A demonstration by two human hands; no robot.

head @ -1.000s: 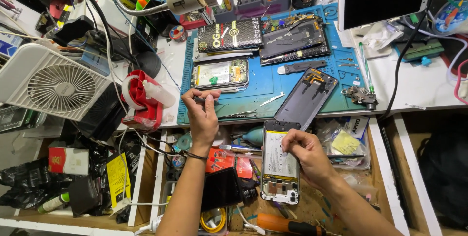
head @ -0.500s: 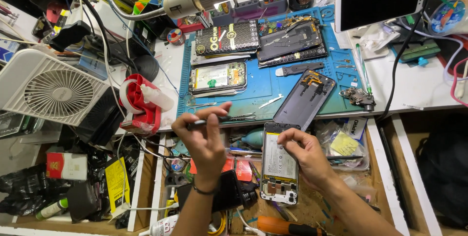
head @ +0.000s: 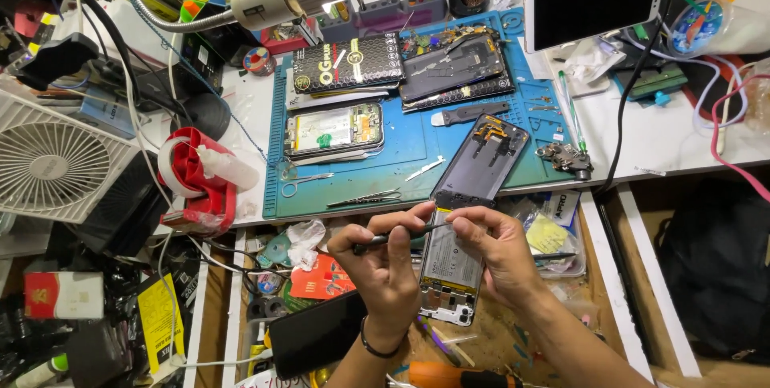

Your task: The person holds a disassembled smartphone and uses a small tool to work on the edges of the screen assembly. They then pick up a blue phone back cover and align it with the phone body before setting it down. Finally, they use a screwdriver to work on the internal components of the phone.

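My left hand [head: 385,268] grips a thin dark tool [head: 409,233] and holds it level, its tip at the top edge of an opened phone [head: 445,276]. The phone shows a silver battery and a bare frame. My right hand [head: 499,253] holds it upright by its right side above an open drawer, with the fingertips meeting the tool's tip. Both hands are close together just below the front edge of the blue work mat [head: 401,159].
On the mat lie a phone back cover [head: 480,162], another opened phone [head: 333,130], tweezers [head: 365,197] and dark panels. A white fan [head: 52,167] and a red tape dispenser [head: 192,183] stand left. A dark phone [head: 317,332] and an orange screwdriver [head: 437,373] lie in the drawer.
My left hand lifted the thin tool from the mat's front edge and brought it down to the top of the phone. My right hand kept hold of the phone.
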